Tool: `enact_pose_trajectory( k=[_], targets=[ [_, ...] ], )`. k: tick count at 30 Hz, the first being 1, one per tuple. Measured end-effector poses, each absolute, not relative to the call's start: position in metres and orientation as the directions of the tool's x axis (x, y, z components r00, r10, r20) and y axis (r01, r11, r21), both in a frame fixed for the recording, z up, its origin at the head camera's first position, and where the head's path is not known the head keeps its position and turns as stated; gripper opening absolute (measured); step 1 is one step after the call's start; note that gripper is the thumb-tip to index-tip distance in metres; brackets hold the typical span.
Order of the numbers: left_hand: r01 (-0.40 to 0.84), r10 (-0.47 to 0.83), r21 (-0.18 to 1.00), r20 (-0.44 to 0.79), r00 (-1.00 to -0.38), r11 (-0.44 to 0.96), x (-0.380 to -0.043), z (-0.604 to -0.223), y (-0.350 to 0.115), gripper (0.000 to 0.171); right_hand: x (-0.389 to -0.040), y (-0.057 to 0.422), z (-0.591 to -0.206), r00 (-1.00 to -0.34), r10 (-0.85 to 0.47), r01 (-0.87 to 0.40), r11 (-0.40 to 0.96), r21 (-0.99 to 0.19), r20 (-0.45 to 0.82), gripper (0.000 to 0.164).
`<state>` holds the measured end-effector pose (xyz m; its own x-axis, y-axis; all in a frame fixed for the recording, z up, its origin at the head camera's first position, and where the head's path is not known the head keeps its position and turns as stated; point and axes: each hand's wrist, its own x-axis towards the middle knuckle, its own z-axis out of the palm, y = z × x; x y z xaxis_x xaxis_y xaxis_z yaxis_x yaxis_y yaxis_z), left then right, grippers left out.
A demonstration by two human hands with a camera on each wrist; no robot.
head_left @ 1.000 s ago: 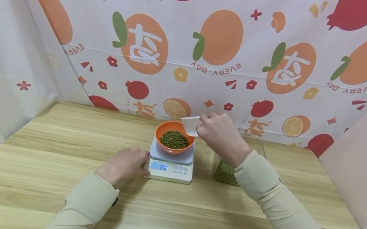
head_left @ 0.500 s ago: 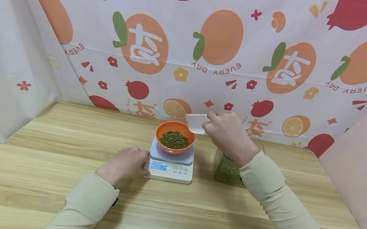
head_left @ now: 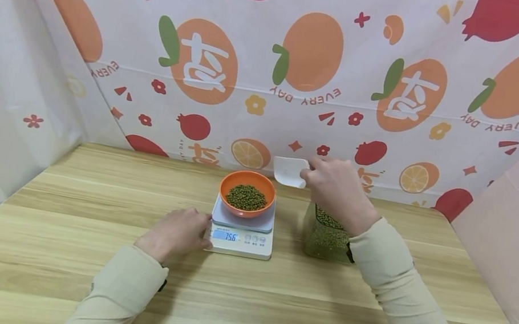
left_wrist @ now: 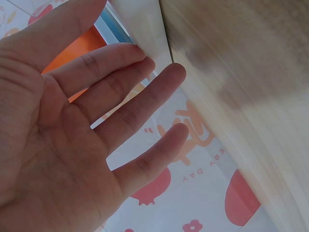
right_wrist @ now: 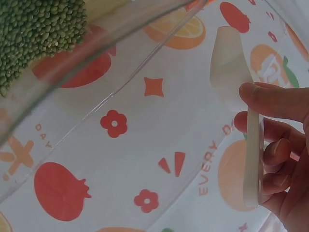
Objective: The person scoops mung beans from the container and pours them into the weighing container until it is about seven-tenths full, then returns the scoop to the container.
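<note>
A white kitchen scale (head_left: 249,251) stands mid-table, its lit display (head_left: 225,236) reading 75.6. On its platform sits an orange bowl (head_left: 244,213) with green mung beans (head_left: 247,198) inside. My left hand (head_left: 178,231) rests at the scale's left side; the left wrist view shows its fingers (left_wrist: 130,116) loosely extended, with nothing gripped. In my right hand (head_left: 338,190) is a white scoop (head_left: 289,171), held by its handle in the air to the right of the bowl. The right wrist view shows thumb and fingers around that handle, and the scoop's blade (right_wrist: 229,67) tilted.
Below my right forearm, a clear container (head_left: 324,249) holds many more mung beans (right_wrist: 38,38). The wooden table (head_left: 233,308) meets a fruit-printed cloth (head_left: 250,67) at its back edge, with pale sheets hanging on both sides.
My right hand has moved right with the scoop, away from over the bowl and toward the container. My left hand stays put and the reading is still 75.6.
</note>
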<state>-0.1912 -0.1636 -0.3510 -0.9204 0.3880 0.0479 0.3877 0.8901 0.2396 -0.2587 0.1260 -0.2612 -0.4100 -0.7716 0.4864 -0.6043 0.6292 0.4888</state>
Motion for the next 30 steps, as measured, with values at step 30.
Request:
enact_pose_trajectory(
  k=[30],
  targets=[
    [0.381, 0.385, 0.252, 0.035, -0.922, 0.889, -0.192, -0.351, -0.164, 0.026, -0.259, 0.155, -0.260, -0.544, -0.597, -0.651, 0.744, 0.152, 0.590, 0.014]
  ],
)
